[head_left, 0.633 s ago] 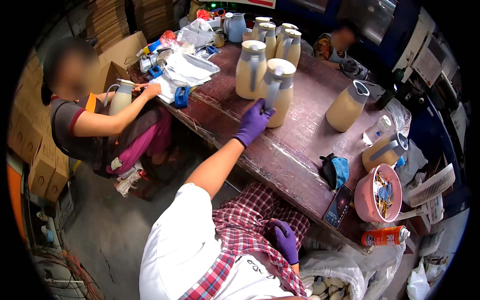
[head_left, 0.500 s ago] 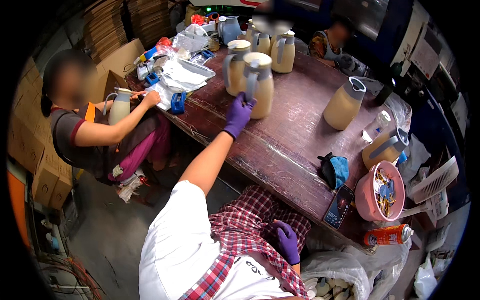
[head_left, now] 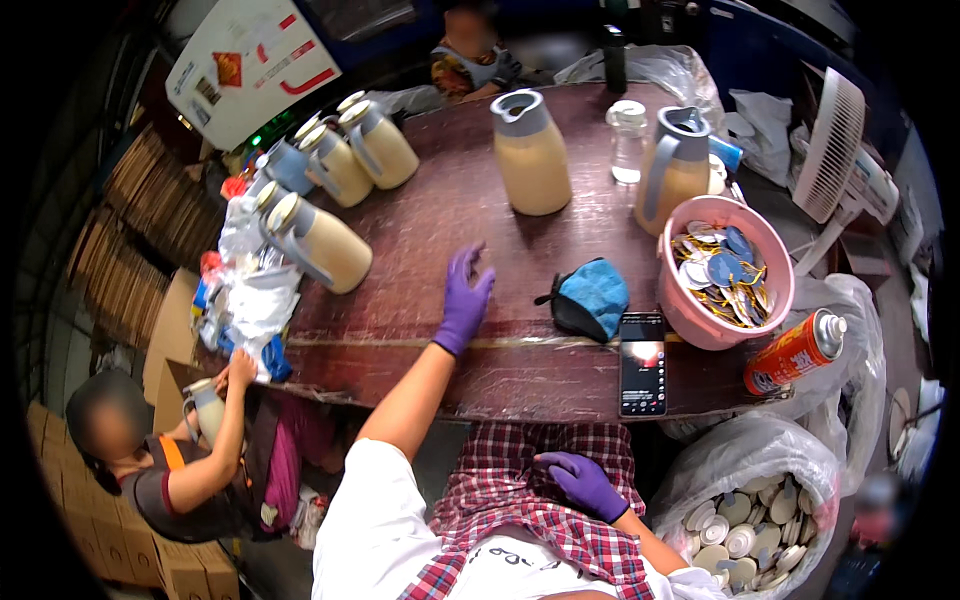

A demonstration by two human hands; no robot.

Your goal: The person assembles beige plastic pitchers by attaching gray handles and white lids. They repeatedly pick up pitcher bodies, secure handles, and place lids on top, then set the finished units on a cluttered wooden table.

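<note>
- Nearest, the purple-gloved right hand (head_left: 585,485) is laid on a red checked garment (head_left: 495,450) over the lap; its fingers are loosely bent, and whether anything is held beneath them cannot be told.
- At right, pale round discs (head_left: 740,540) are held in a clear plastic bag (head_left: 770,435).
- On the dark red, scuffed desk (head_left: 420,225), a black smartphone (head_left: 643,375) is set near the edge, with a blue-and-black cloth pouch (head_left: 590,300) just beyond and left.
- The purple-gloved left hand (head_left: 463,305) is held over the desk, its fingers spread and nothing gripped; whether the desk is touched cannot be told.
- Left of that hand, a beige lidded jug (head_left: 335,245) is stood; the surest hold is probably given by its grey curved handle (head_left: 303,260).
- Beyond the left hand and slightly right, a tall beige open-topped jug (head_left: 535,165) is stood upright. A stiff, fairly light, smooth and perhaps slippery, easily scratched body is to be expected. No handle is shown on this side, so it is best grasped just below the grey collar (head_left: 525,122).
</note>
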